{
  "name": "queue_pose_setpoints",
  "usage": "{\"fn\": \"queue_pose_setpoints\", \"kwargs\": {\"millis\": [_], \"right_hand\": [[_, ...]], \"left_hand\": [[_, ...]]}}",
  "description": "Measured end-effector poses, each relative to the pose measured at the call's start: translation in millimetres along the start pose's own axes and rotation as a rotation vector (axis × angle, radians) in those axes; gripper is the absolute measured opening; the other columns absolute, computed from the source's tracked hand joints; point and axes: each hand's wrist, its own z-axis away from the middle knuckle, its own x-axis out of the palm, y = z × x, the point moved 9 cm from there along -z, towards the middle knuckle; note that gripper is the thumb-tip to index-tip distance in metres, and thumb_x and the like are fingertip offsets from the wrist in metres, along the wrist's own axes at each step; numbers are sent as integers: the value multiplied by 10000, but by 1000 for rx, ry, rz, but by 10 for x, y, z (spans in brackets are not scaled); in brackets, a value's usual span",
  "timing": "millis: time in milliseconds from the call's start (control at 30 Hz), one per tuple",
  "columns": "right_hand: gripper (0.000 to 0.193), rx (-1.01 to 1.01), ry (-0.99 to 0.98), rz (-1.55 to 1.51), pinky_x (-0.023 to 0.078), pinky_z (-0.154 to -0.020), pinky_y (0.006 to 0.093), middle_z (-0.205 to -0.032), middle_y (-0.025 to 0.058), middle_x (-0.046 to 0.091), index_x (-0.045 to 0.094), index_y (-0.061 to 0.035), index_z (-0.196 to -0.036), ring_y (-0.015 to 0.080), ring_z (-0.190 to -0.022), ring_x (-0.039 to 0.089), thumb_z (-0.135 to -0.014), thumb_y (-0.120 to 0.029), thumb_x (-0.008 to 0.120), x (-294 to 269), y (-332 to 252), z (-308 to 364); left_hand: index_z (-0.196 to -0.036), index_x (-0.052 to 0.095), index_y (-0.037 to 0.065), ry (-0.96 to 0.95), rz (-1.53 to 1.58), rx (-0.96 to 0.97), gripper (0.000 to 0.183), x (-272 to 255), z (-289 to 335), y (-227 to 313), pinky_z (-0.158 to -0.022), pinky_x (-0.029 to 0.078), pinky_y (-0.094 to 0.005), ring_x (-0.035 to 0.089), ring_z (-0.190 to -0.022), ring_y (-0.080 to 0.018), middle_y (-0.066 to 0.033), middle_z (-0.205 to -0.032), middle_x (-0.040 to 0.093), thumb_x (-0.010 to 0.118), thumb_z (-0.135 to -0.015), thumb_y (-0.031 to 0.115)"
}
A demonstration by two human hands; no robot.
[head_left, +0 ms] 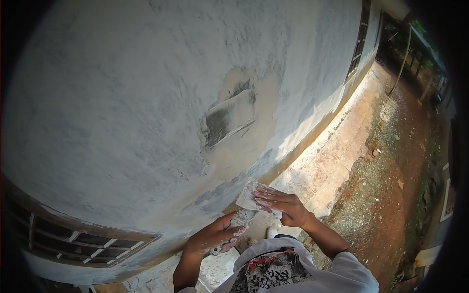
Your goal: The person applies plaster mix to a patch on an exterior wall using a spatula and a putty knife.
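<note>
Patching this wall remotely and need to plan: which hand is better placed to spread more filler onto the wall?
Probably the right hand: it lies flat on the scraper blade, nearest the wall. The left hand only grips the putty-caked handle lower down.

Bare forearms, no sleeves below the elbow; white short-sleeved T-shirt (337,273) with a black, grey and red printed graphic (268,273) on the chest.

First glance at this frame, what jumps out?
The big grey-white plastered wall fills the upper left, with a fresh tan patch of filler near its middle. Low centre, the left hand and right hand together hold a plaster-caked flat tool close to the wall.
</note>
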Motion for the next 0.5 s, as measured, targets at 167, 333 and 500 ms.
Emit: {"fn": "queue_pose_setpoints", "kwargs": {"millis": [167,333,500], "right_hand": [[599,86,175,-139,355,-1125,481,-1327,236,553,597,57,-1203,391,-1295,482,-625,90,440,-227,351,434],[311,536,232,-193,474,-944,363,-1147,156,659,608,54,-1143,261,-1041,635,-848,36,510,-259,993,962],[235,632,849,-699,459,-769,263,-974,73,693,630,55,-1128,107,-851,597,-906,14,566,-832,1298,1214]], "left_hand": [[-1354,398,33,37,22,-40,432,60,-203,-38,-416,372,-225,440,-493,-55,6,-734,507,569,-985,177],[-1344,401,39,53,86,-25,417,211,-387,93,-411,372,-226,439,-490,-56,2,-748,504,567,-984,166],[-1342,397,50,45,136,-57,406,221,-678,-127,-416,381,-233,444,-487,-58,4,-752,500,562,-983,144]]}}
